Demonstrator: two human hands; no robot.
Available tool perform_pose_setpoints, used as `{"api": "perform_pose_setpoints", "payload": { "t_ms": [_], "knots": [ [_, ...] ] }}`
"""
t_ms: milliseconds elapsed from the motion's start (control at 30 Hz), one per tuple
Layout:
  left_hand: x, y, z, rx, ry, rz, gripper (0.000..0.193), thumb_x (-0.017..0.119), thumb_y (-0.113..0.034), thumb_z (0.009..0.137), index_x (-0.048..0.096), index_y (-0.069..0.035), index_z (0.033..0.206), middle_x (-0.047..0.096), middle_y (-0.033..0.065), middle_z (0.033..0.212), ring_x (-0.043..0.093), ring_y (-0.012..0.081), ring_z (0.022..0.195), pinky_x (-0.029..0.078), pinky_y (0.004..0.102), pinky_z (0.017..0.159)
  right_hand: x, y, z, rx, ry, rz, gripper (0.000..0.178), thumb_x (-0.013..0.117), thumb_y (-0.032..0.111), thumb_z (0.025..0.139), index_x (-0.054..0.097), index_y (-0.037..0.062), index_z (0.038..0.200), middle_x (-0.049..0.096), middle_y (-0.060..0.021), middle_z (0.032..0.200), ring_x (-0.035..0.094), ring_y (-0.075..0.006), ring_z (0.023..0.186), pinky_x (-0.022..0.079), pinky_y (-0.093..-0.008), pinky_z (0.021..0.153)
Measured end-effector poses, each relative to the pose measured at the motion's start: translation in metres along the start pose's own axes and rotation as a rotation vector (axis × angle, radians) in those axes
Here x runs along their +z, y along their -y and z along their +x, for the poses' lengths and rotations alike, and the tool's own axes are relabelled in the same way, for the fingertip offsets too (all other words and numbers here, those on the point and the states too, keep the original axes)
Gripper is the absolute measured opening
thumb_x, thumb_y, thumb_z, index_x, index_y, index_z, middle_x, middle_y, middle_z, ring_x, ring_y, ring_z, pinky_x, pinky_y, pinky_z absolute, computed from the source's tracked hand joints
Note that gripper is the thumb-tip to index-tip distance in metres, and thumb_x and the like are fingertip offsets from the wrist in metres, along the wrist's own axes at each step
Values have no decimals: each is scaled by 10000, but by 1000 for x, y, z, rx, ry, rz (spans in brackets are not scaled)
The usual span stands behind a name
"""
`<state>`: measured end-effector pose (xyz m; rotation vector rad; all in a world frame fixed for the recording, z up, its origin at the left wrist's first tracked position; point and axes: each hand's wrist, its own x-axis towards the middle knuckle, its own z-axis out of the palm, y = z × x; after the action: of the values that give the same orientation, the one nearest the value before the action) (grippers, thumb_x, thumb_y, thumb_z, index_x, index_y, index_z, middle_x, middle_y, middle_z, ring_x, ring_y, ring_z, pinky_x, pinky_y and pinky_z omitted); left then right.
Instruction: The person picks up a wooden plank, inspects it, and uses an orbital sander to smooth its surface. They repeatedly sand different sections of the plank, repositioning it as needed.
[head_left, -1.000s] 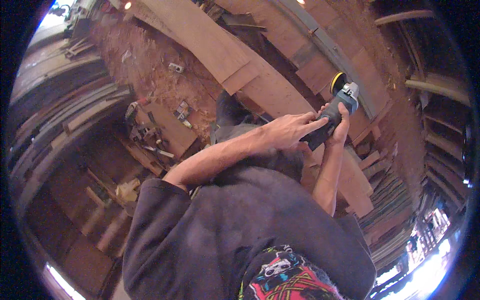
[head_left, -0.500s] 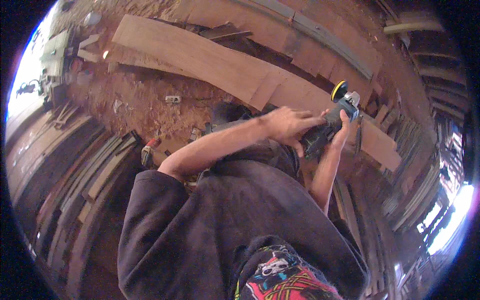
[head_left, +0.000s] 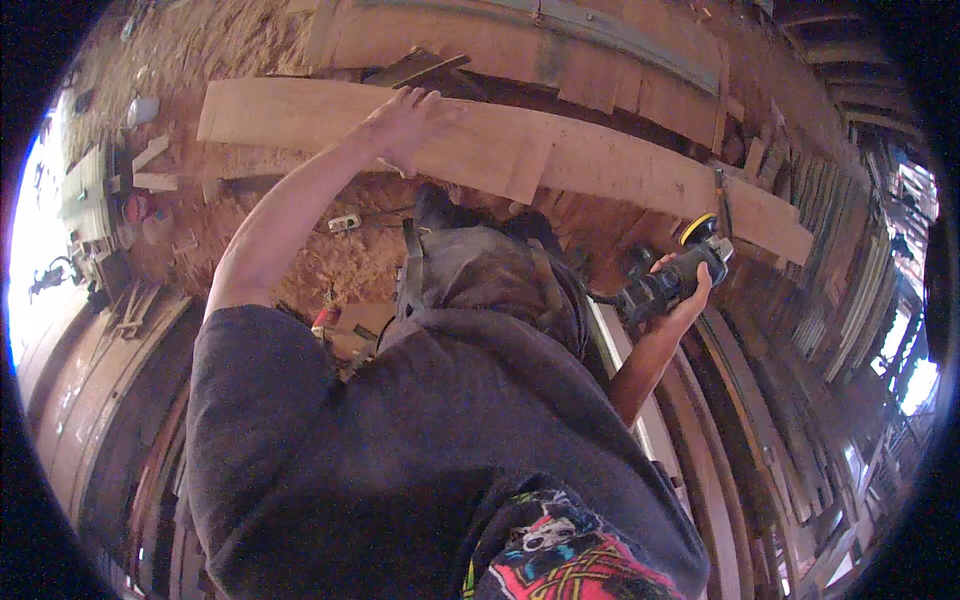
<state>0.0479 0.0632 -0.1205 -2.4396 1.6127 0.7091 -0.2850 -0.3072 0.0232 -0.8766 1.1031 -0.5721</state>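
My right hand (head_left: 690,283) is wrapped round the dark body of an angle grinder (head_left: 668,287), held out at my right side. A round pad with a yellow rim (head_left: 698,229) is fitted to its head and points away from me. Stretched out ahead, my left hand (head_left: 412,130) has its fingers spread over a long, wide wooden board (head_left: 480,150). The palm seems to lie on the board's face, though light contact or a small gap is hard to tell apart. A shorter piece of board (head_left: 535,172) shows along the near edge, right of the hand.
Several planks (head_left: 750,440) are stacked to the right, and more boards (head_left: 100,400) lie on the left. A white power socket block (head_left: 344,223) rests on the reddish, dusty ground. Beyond the long board are wider boards with a grey metal bar (head_left: 630,45).
My left hand has left the grinder and reached forward and left to the long board. My right hand has lowered the grinder slightly, still holding it.
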Motion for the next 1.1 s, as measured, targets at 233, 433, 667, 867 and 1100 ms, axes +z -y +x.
{"api": "perform_pose_setpoints", "payload": {
  "t_ms": [233,433,667,867,1100],
  "knots": [
    [-15,-7,7,-183,-271,55,1403,958,-543,564,131,-289,1669,344,273,1578,352,484,1457,282,581,1229,-20,-6,-8,-14,-87,27,533,675,434,932,587,-55,1123,674,-158,979,690,-288,855,595,-424,801],
    [17,-27,-3,-320,-681,21,981,868,-383,740,384,-213,1576,461,155,1417,459,362,1330,376,544,1122,-24,-3,-3,37,-45,72,510,709,400,915,589,-56,1110,665,-167,994,676,-295,903,587,-431,835],
    [-6,-72,-21,-375,-729,-9,576,847,-295,727,626,-114,1227,623,73,1217,590,290,1166,434,482,1038,-24,-5,15,42,52,7,498,712,391,909,594,-54,1100,668,-162,966,677,-304,877,583,-422,807],
    [-16,-87,-18,-328,-777,-119,556,884,-260,710,654,-114,1194,668,60,1181,635,308,1116,465,446,1021,-24,-4,23,128,-30,45,493,720,366,911,578,-47,1140,671,-171,1013,682,-298,892,591,-425,834],
    [-31,-127,3,-234,-937,-284,521,889,-267,734,677,-116,1186,666,55,1196,625,321,1161,466,479,1070,-36,-7,39,153,-41,3,516,719,355,915,563,-61,1177,671,-185,1018,686,-314,911,595,-449,836]
  ]
}}
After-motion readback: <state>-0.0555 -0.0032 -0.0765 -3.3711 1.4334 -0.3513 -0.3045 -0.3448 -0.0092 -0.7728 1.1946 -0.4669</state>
